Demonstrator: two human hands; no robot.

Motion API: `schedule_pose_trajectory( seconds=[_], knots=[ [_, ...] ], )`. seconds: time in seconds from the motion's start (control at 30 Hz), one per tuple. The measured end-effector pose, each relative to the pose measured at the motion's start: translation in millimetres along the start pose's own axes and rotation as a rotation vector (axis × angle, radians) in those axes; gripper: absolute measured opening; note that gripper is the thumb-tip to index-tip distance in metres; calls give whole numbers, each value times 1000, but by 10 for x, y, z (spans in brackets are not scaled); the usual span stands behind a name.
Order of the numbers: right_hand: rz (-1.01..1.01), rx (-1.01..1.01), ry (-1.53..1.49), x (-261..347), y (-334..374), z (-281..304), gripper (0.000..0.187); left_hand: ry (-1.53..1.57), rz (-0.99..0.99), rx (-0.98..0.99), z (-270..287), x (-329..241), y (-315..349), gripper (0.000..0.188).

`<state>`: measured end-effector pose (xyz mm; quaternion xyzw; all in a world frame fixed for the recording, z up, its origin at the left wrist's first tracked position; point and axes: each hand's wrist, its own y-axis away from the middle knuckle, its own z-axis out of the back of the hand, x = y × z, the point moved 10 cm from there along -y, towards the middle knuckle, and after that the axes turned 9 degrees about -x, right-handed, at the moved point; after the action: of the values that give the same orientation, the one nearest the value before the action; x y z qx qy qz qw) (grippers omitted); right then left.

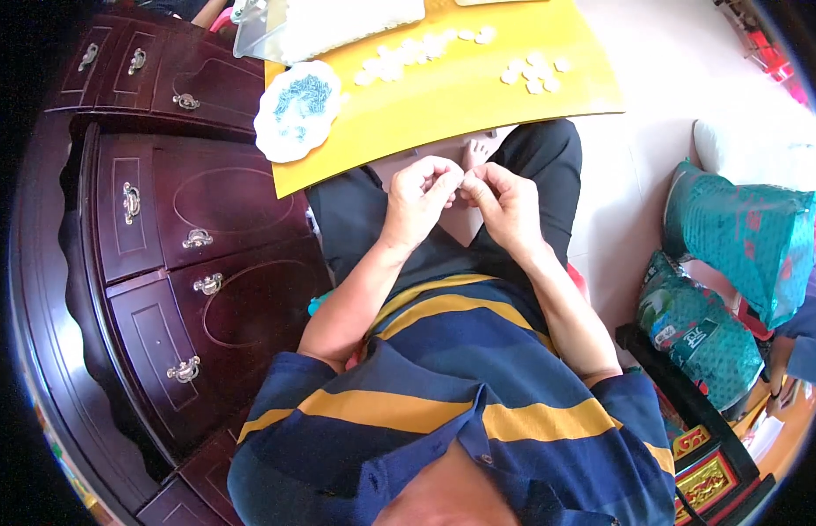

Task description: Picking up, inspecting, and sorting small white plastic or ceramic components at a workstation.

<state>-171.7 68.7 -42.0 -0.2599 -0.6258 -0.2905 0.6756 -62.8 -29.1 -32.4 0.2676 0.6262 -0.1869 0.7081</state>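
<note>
My left hand (420,203) and my right hand (504,207) meet fingertip to fingertip above my lap, just off the near edge of the yellow table (408,131). Thumbs and forefingers of both are pinched together; whatever sits between them is too small to make out. On the table's left corner stands a white scalloped dish (269,123) holding many small dark blue-grey pieces (308,95). Small pale flat pieces (390,63) lie scattered along the far part of the table, and a smaller group of pale pieces (535,72) is at its right.
Dark red wooden drawers (233,202) with metal handles run along my left. A white tray or bag (355,22) rests at the table's far left. Teal bags (741,237) and a white sack (759,149) stand on the floor at right, near another person's hand (780,368).
</note>
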Motion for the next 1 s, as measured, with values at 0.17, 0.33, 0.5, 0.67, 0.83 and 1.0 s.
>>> schedule_pose_trajectory(
  seconds=[0.17, 0.33, 0.5, 0.67, 0.83, 1.0],
  knots=[
    [-53, 38, -74, -39, -28, -14, 15, 44, -14, -14, -1, 0, -6, 10],
    [-104, 83, -162, -104, -50, -18, 14, 75, 1, 5, -35, -96, -30, 14],
    [-73, 85, -191, -74, -60, -6, 15, 39, -34, 24, -39, -145, -47, 17],
    [-63, 82, -196, -48, -65, -3, 14, 83, -40, 57, -55, -192, -56, 21],
    [-79, 79, -192, -84, -78, 14, 14, -136, -167, -102, 248, -262, -390, 25],
    [-138, 97, -287, -83, -61, -10, 15, -847, -581, -235, 460, -546, -839, 35]
  ],
)
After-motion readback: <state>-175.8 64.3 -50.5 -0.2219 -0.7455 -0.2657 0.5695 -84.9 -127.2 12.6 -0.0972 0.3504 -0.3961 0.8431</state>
